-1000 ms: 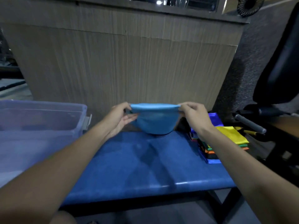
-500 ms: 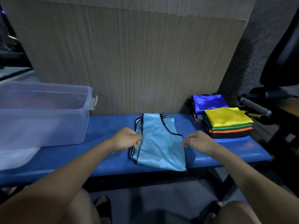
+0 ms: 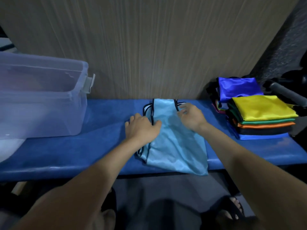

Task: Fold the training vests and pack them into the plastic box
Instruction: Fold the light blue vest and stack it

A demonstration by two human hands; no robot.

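Observation:
A light blue training vest (image 3: 174, 146) with black trim lies lengthwise on the blue bench (image 3: 83, 146), its near corner hanging over the front edge. My left hand (image 3: 142, 128) rests palm down on the vest's left edge, thumb on the fabric. My right hand (image 3: 191, 117) is at the vest's upper right, with bent fingers and thumb pinching the cloth by the black strap. The clear plastic box (image 3: 49, 100) stands open at the bench's left end.
A stack of folded vests (image 3: 262, 110), yellow on top, sits at the bench's right end, with a royal blue vest (image 3: 237, 87) behind it. A wooden panel (image 3: 149, 47) backs the bench. A grey handle (image 3: 285, 93) juts in at far right.
The vest, held up in the air a second ago, now lies on the bench. Both hands have moved up from its middle edges toward its top, the left one flattening onto it.

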